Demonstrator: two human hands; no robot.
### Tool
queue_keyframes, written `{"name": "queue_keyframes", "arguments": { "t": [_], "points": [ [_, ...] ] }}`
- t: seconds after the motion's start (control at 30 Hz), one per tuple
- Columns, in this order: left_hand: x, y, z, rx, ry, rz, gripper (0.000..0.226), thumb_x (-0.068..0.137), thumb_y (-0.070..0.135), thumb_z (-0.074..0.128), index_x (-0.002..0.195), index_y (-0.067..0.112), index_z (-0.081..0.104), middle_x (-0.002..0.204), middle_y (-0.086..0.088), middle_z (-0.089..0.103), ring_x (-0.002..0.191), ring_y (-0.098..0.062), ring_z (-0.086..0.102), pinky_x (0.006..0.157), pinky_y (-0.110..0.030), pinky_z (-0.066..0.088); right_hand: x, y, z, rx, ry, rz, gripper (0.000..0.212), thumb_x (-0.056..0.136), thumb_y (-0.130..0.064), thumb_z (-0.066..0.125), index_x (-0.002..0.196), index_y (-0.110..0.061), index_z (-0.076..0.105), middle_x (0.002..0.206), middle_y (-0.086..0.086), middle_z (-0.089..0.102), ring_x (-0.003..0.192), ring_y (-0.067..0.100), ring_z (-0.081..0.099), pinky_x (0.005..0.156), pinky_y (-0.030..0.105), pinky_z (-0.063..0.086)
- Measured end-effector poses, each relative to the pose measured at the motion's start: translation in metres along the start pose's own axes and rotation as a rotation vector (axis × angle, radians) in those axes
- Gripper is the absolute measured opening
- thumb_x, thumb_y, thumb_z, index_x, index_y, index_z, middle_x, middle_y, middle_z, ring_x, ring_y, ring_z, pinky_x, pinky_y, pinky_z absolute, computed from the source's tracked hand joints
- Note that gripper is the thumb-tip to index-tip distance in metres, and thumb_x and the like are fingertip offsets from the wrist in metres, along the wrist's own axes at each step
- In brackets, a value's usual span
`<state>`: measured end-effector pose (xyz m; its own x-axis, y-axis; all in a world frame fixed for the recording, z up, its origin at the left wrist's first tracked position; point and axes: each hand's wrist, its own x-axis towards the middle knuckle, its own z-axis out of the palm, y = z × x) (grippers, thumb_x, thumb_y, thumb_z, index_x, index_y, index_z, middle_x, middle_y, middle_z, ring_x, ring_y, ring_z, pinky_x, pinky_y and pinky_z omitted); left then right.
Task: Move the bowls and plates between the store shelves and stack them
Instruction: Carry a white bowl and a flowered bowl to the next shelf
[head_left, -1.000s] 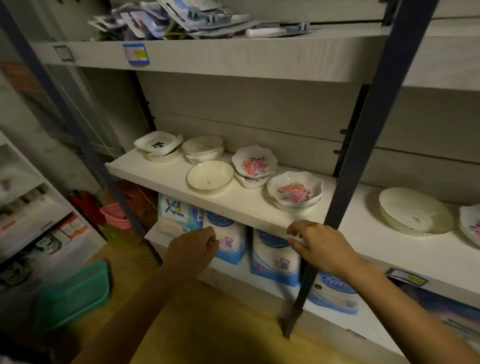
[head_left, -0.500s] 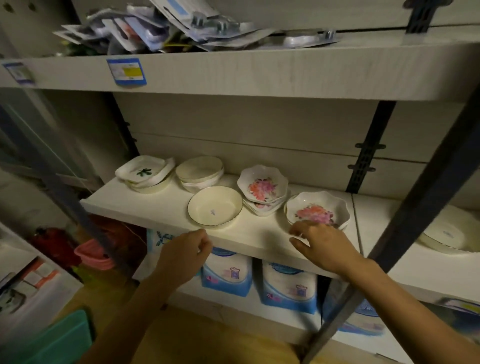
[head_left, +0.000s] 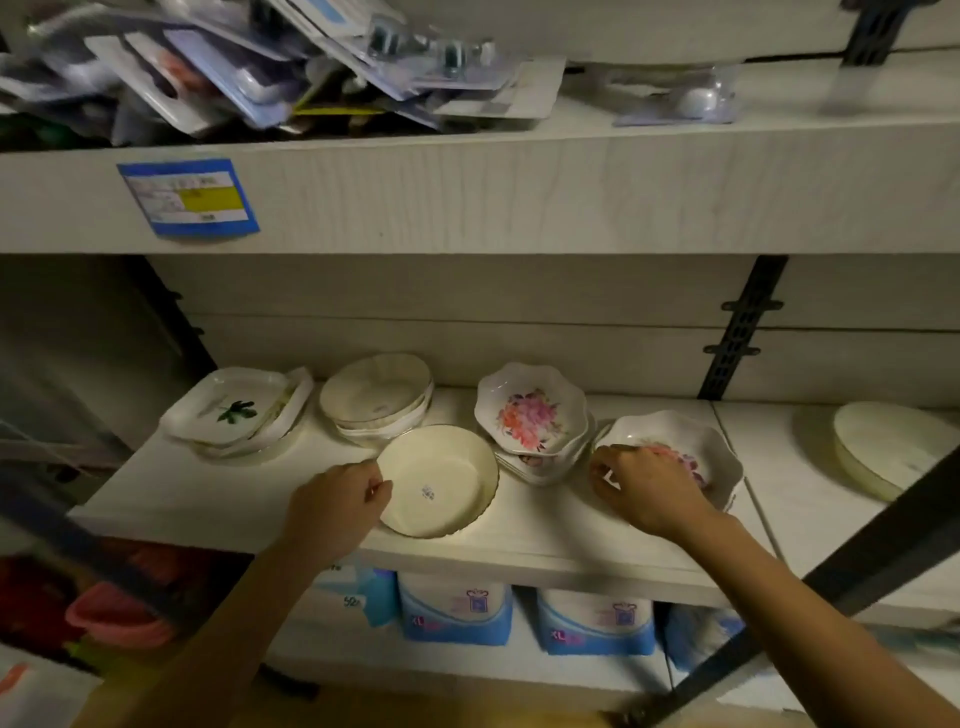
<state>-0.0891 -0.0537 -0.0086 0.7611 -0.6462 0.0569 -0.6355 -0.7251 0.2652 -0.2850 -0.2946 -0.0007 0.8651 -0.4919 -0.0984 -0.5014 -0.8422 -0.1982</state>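
My left hand (head_left: 337, 499) touches the cream bowl (head_left: 441, 478); I cannot tell its grip. Right of it, my right hand (head_left: 649, 483) pinches the flower bowl (head_left: 714, 449) rim. They look hard, breakable: hold rims.

Right hand (head_left: 649, 488) hides floral bowl (head_left: 719, 449) front; price label (head_left: 188, 197) print unreadable; top-shelf packets (head_left: 208, 67) blurred, perhaps hardware.

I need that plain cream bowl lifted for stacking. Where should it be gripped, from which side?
Pinch the cream bowl by its left rim, coming from the shelf front where the left hand is. It sits upright with that rim free; floral bowls crowd its right.
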Motion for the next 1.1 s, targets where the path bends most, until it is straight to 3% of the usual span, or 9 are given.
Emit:
{"name": "queue_keyframes", "arguments": {
  "t": [0.13, 0.27, 0.4, 0.67, 0.73, 0.8, 0.87, 0.97, 1.1],
  "points": [
    [0.027, -0.017, 0.006, -0.011, -0.062, 0.015, 0.030, 0.091, 0.035, 0.046, 0.064, 0.024, 0.044, 0.065, 0.003, 0.055, 0.068, -0.017, 0.056, 0.062, -0.027, 0.039, 0.013, -0.009, -0.004, 0.100, -0.050, 0.147, 0.030, 0.097, -0.031, 0.036, 0.107, -0.016, 0.061, 0.107, 0.006, 0.066, 0.090, 0.022, 0.059, 0.077, 0.028, 0.045],
    [0.045, -0.033, 0.008, 0.008, -0.133, 0.038, 0.036, 0.091, 0.036, 0.045, 0.058, 0.023, 0.037, 0.060, 0.006, 0.046, 0.062, -0.014, 0.047, 0.058, -0.027, 0.035, 0.028, -0.022, -0.002, 0.271, -0.075, 0.323, 0.036, 0.097, -0.022, 0.035, 0.071, -0.017, 0.059, 0.080, 0.006, 0.062, 0.078, 0.025, 0.056, 0.057, 0.020, 0.037],
    [0.057, -0.042, 0.007, 0.016, -0.189, 0.085, 0.039, 0.092, 0.037, 0.043, 0.057, 0.023, 0.033, 0.059, 0.006, 0.044, 0.059, -0.012, 0.043, 0.053, -0.025, 0.031, 0.054, -0.022, 0.017, 0.562, -0.061, 0.469, 0.040, 0.095, -0.021, 0.037, 0.094, 0.002, 0.069, 0.095, 0.019, 0.071, 0.091, 0.034, 0.067, 0.086, 0.043, 0.054],
    [0.064, -0.065, 0.007, 0.024, -0.222, 0.100, 0.039, 0.093, 0.037, 0.042, 0.057, 0.024, 0.033, 0.061, 0.005, 0.046, 0.058, -0.010, 0.042, 0.051, -0.020, 0.029, 0.088, -0.039, 0.032, 0.760, -0.025, 0.697, 0.039, 0.093, -0.024, 0.044, 0.113, 0.007, 0.057, 0.094, 0.018, 0.069, 0.086, 0.033, 0.070, 0.082, 0.044, 0.057],
    [0.062, -0.072, 0.006, 0.019, -0.234, 0.101, 0.039, 0.093, 0.038, 0.042, 0.058, 0.025, 0.033, 0.060, 0.005, 0.046, 0.058, -0.010, 0.042, 0.051, -0.020, 0.030, 0.089, -0.053, 0.023, 0.697, -0.033, 0.720, 0.041, 0.093, -0.029, 0.049, 0.119, 0.003, 0.052, 0.096, 0.015, 0.059, 0.083, 0.026, 0.062, 0.067, 0.032, 0.056],
    [0.059, -0.078, 0.006, 0.018, -0.235, 0.104, 0.039, 0.093, 0.039, 0.042, 0.057, 0.025, 0.033, 0.058, 0.006, 0.045, 0.059, -0.011, 0.044, 0.052, -0.022, 0.031, 0.094, -0.059, 0.021, 0.657, -0.046, 0.730, 0.046, 0.092, -0.032, 0.053, 0.125, 0.000, 0.048, 0.109, 0.018, 0.059, 0.081, 0.020, 0.049, 0.045, 0.017, 0.040],
    [0.056, -0.084, 0.007, 0.014, -0.235, 0.097, 0.040, 0.093, 0.039, 0.042, 0.057, 0.024, 0.033, 0.058, 0.005, 0.045, 0.061, -0.013, 0.046, 0.054, -0.024, 0.033, 0.098, -0.061, 0.024, 0.705, -0.034, 0.745, 0.049, 0.090, -0.028, 0.057, 0.128, 0.001, 0.045, 0.115, 0.019, 0.058, 0.085, 0.023, 0.048, 0.037, 0.010, 0.036],
    [0.050, -0.090, 0.009, 0.005, -0.239, 0.088, 0.040, 0.093, 0.039, 0.042, 0.057, 0.024, 0.033, 0.059, 0.005, 0.045, 0.063, -0.014, 0.047, 0.056, -0.025, 0.034, 0.100, -0.064, 0.030, 0.707, 0.034, 0.777, 0.048, 0.091, -0.021, 0.055, 0.132, 0.001, 0.041, 0.122, 0.022, 0.056, 0.110, 0.034, 0.055, 0.069, 0.020, 0.039],
    [0.047, -0.097, 0.013, -0.068, -0.289, 0.020, 0.038, 0.092, 0.039, 0.042, 0.059, 0.021, 0.044, 0.066, -0.001, 0.060, 0.065, -0.016, 0.053, 0.058, -0.027, 0.039, 0.096, -0.069, 0.028, 0.756, 0.112, 0.774, 0.045, 0.093, -0.015, 0.050, 0.132, 0.003, 0.039, 0.126, 0.023, 0.054, 0.117, 0.038, 0.052, 0.089, 0.033, 0.046]
  ]
}}
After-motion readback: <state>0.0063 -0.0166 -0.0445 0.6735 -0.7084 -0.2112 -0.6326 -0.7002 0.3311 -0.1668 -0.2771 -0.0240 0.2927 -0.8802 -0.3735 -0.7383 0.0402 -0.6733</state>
